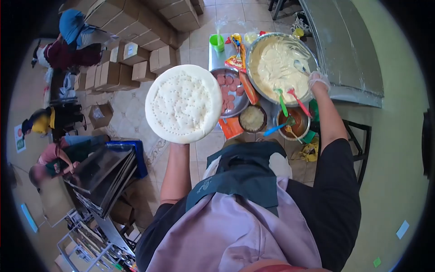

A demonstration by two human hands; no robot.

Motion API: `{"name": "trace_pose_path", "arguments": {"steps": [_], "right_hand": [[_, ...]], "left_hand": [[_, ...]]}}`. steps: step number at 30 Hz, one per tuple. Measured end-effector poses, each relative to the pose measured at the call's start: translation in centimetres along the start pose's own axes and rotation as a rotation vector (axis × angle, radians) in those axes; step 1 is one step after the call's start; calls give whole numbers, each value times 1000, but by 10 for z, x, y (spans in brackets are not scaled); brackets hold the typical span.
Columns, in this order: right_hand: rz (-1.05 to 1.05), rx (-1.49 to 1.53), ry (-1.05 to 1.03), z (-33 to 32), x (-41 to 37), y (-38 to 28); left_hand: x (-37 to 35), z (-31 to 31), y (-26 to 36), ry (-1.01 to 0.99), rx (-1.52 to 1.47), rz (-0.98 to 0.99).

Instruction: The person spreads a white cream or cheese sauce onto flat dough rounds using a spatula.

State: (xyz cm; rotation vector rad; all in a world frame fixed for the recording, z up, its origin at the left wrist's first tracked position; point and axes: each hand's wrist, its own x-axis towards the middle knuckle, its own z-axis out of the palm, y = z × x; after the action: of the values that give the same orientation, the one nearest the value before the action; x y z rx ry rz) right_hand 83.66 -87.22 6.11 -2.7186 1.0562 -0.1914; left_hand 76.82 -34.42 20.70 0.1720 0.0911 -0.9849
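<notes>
A round, pale pizza base with pricked holes rests on my left hand, whose fingers are hidden beneath it. My right hand, in a clear plastic glove, grips a spoon dipped in thick cream-coloured sauce. That sauce fills a large metal bowl. Green and pink spatulas lean over its near rim. Nearer me, a smaller bowl contains red-brown sauce with blue and orange-handled utensils. Sliced sausage lies on a round metal tray, beside a bowl of grated white food.
A green cup and a bright food packet stand farther back. Cardboard boxes are stacked at upper left. Several people occupy the left side, one near stacked dark trays. A metal counter borders the right.
</notes>
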Motion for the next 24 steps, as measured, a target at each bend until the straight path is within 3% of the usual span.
{"name": "trace_pose_path", "arguments": {"steps": [2, 4, 8, 17, 20, 23, 24], "right_hand": [[51, 2, 9, 17, -20, 3], [-167, -163, -74, 23, -29, -7], [-195, -155, -187, 12, -64, -16], [-251, 89, -283, -9, -104, -72], [-182, 246, -293, -10, -116, -70], [-343, 168, -296, -34, -138, -73], [-249, 279, -375, -35, -144, -73]], "left_hand": [[-3, 0, -2, 16, 17, -19], [1, 1, 2, 11, 38, -22], [-2, -2, 9, 46, 3, -26], [-24, -3, 16, 106, 28, 44], [-27, -2, 17, 88, 80, 67], [-38, -4, 18, 57, 116, 88], [-41, -5, 17, 45, 128, 96]]}}
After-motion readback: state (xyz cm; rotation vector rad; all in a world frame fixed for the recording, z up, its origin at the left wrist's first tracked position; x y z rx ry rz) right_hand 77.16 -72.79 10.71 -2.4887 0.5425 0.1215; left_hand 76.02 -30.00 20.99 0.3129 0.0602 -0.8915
